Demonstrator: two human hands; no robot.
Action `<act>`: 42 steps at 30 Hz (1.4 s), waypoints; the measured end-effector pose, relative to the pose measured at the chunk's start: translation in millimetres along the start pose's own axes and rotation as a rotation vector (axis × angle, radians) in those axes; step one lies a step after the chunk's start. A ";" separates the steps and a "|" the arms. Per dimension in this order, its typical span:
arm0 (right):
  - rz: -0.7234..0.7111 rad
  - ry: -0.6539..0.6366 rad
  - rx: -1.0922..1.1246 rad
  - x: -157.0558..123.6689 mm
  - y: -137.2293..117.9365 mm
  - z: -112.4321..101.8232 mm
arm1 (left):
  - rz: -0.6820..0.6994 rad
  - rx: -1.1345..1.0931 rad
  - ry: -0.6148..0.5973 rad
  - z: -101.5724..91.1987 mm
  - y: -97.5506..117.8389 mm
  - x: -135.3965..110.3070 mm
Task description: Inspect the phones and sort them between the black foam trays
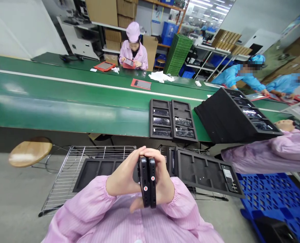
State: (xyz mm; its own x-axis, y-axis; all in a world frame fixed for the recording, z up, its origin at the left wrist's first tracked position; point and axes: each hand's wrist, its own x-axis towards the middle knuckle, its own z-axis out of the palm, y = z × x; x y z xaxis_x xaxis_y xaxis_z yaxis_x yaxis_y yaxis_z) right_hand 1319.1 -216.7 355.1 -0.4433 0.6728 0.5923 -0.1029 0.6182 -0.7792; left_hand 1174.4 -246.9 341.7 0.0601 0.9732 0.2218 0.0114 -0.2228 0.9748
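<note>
Two black flat devices [147, 180], each with a small red round sticker, stand on edge side by side between my palms. My left hand [123, 180] presses on them from the left and my right hand [163, 182] from the right, fingers curled over their tops. Both pink sleeves show below. Under my hands lies an empty black foam tray [99, 170] on a wire rack [71, 168]. A second black tray [205, 173], with one device in its right slot, lies to the right.
A green conveyor belt [64, 101] runs across, carrying two black trays [172, 119] with devices and a tilted stack of trays [231, 116]. A person's pink sleeve [271, 152] reaches in at right. A wooden stool [30, 152] stands left, a blue pallet [273, 199] lower right. Other workers sit behind the belt.
</note>
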 end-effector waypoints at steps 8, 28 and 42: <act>0.026 0.014 0.032 -0.8 1.3 2.3 | 0.346 0.354 -0.209 -5.3 -23.8 -0.6; 0.096 0.116 -0.086 -16.7 -5.1 0.6 | 0.224 0.206 -0.258 8.3 -17.6 -4.0; 0.100 0.134 0.040 -23.1 -2.4 -2.5 | 0.222 0.181 -0.284 13.4 -12.0 -7.7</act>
State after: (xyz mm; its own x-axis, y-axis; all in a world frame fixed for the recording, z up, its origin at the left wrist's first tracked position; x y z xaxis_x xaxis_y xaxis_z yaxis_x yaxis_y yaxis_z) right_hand 1331.8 -232.7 343.8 -0.3310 0.7798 0.5314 -0.1005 0.5308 -0.8415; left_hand 1187.2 -252.5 328.0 0.3537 0.8521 0.3858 0.1418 -0.4565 0.8783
